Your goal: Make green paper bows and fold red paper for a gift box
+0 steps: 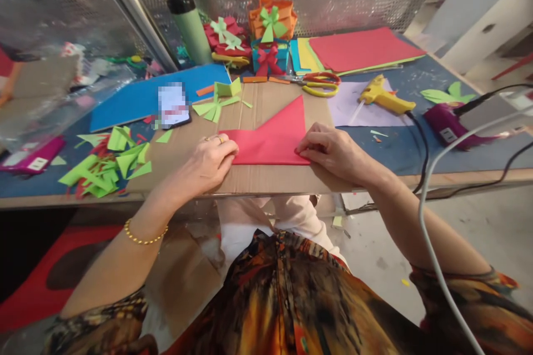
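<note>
A folded sheet of red paper [266, 141] lies on a brown cardboard sheet [266, 182] in front of me, its peak pointing away at the upper right. My left hand [214, 161] has its fingers closed on the paper's left end. At the lower right corner, my right hand [328, 147] pinches the paper between thumb and fingers. The near edge runs straight between both hands. Green paper cut-outs [216, 102] lie just beyond the paper's left part.
Scissors [320, 83], a yellow glue gun [385, 95] on lilac paper and a phone [172, 105] lie beyond my hands. Green scraps [104, 169] are heaped at left. A bottle [189, 28], paper boxes [272, 22] and red sheets [366, 47] stand behind. A white cable [422, 216] hangs at right.
</note>
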A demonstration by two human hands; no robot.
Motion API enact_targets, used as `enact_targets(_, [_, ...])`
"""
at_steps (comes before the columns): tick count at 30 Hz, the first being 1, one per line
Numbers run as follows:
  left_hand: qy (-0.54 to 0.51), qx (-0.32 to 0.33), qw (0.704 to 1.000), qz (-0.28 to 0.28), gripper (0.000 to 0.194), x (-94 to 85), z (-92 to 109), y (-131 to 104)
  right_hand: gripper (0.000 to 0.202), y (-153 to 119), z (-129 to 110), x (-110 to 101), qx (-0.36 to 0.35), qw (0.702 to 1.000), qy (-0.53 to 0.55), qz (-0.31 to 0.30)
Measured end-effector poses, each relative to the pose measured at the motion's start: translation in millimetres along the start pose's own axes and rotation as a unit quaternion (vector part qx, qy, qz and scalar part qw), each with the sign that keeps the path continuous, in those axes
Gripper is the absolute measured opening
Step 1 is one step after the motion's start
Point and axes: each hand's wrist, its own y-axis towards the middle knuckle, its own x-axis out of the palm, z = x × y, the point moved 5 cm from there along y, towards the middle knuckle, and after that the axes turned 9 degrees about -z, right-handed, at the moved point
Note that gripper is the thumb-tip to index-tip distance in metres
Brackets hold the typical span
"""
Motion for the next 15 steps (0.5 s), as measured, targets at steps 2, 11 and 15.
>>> enact_targets(2, [0.019,-0.045,0.999,-0.012,0.02,0.7,7.2,5.3,0.014,0.2,-0.2,0.3,0.001,1.0,0.001,0.001])
enact_targets(11, [0.089,-0.187,0.978,-0.032,0.048,8.8,23.5,25.2,0.015,-5.2,-5.3,1.8,-0.005,0.999,-0.034,0.011])
enact_targets(15, [0.1,-0.223,0.964,-0.104,0.045,1.2,28.4,29.2,0.026,-9.1,-21.4,3.6,-0.058,0.985,-0.153,0.047])
